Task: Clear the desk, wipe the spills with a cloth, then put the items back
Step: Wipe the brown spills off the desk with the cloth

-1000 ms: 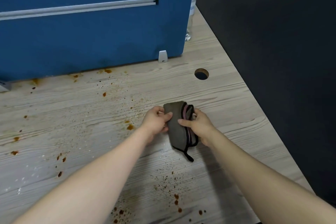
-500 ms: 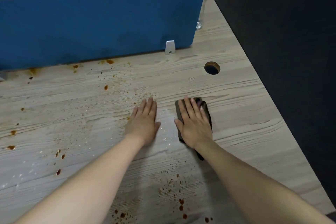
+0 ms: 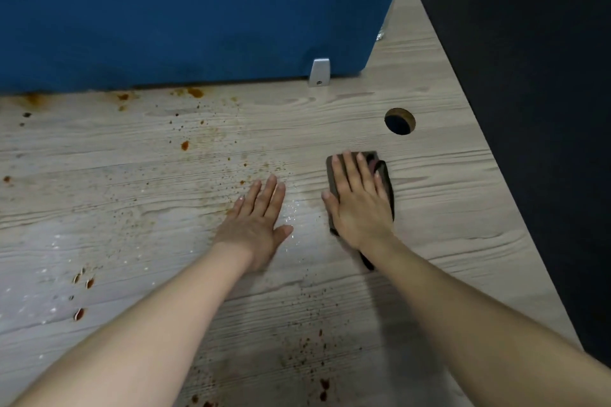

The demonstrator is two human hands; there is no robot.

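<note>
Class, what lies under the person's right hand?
A folded dark cloth lies flat on the desk under the right hand. Any spill beneath the cloth is hidden.

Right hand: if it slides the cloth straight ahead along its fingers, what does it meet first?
Probably nothing at once: the right hand, flat on the cloth, points toward the cable hole, slightly right of its line, then the blue partition.

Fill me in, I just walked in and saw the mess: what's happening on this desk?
A person is starting to wipe a pale wood-grain desk spattered with brown spills. Their right hand presses flat on a folded dark grey cloth near the round cable hole, while the left hand rests flat on the desk beside it. A blue fabric divider stands behind. Most stains remain unwiped.
</note>
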